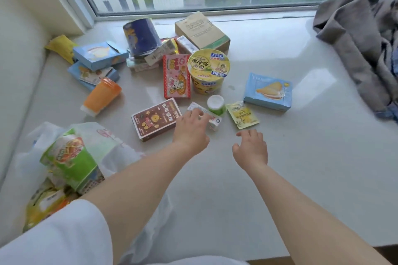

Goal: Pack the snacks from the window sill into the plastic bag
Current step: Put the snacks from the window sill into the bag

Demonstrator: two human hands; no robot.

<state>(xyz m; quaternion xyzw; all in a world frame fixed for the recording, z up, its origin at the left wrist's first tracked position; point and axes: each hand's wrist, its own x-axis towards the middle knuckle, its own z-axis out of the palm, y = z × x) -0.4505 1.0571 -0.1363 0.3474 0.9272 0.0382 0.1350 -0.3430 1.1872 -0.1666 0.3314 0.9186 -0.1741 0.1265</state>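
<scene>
Fingers (200, 114) of the left hand (190, 129) rest relaxed on a small white carton (212, 121).

snacks (176, 77): scattered on sill | plastic bag (71, 157): left, seemingly part-filled
</scene>
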